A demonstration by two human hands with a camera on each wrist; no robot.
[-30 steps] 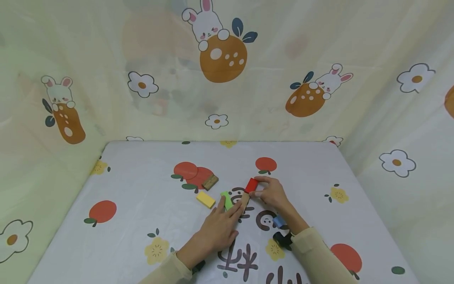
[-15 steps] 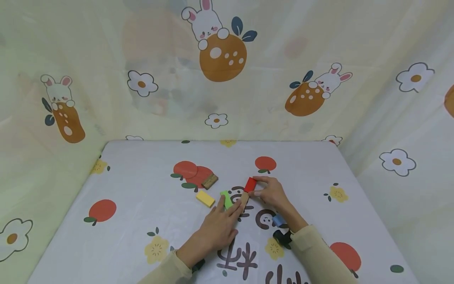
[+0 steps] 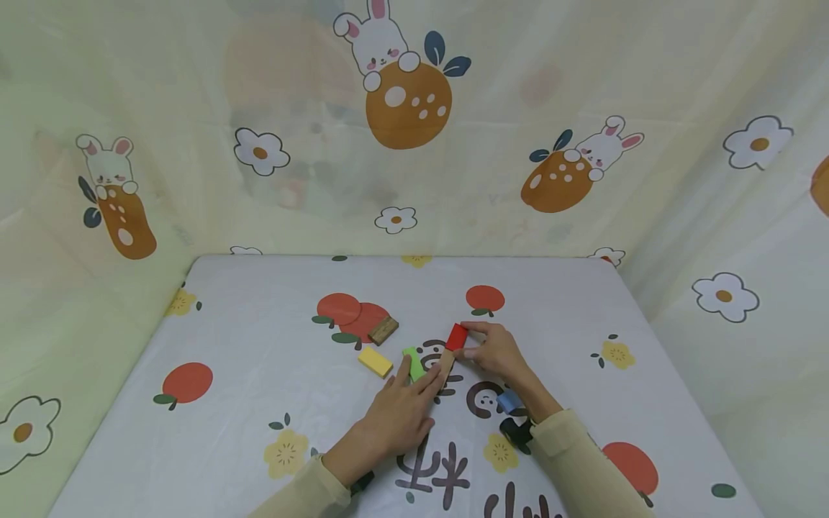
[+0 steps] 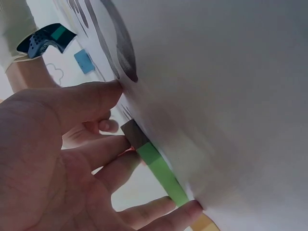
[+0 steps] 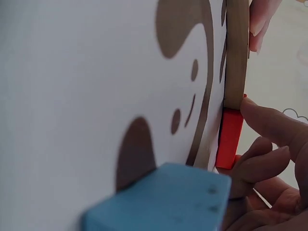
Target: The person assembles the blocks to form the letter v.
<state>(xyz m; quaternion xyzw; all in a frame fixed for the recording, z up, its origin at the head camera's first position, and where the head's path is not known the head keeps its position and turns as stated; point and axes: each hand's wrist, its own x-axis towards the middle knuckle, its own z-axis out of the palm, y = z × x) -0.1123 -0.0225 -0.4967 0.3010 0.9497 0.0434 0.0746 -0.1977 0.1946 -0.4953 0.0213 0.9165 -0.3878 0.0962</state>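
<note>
The left hand [image 3: 398, 417] lies with fingers spread, fingertips on a plain wooden block [image 3: 447, 363] and at a green block [image 3: 413, 364]. The right hand [image 3: 497, 352] pinches a red block [image 3: 456, 337] between thumb and fingers, at the far end of the wooden block. In the right wrist view the red block [image 5: 230, 138] meets the end of the wooden block [image 5: 236, 57]. The left wrist view has the green block [image 4: 163, 175] beside the left fingertips, with a dark block end [image 4: 134, 134] adjoining it.
Left of the green block lies a yellow block [image 3: 376, 362], with a brown block [image 3: 383, 331] behind it. A blue block [image 3: 509, 402] sits beneath the right forearm, near the black wrist device [image 3: 517, 436]. A patterned cloth [image 3: 246, 432] covers the table; patterned curtains surround it.
The red block and the right fingertips have shifted very slightly left since the earliest frame. Both hands otherwise keep their places.
</note>
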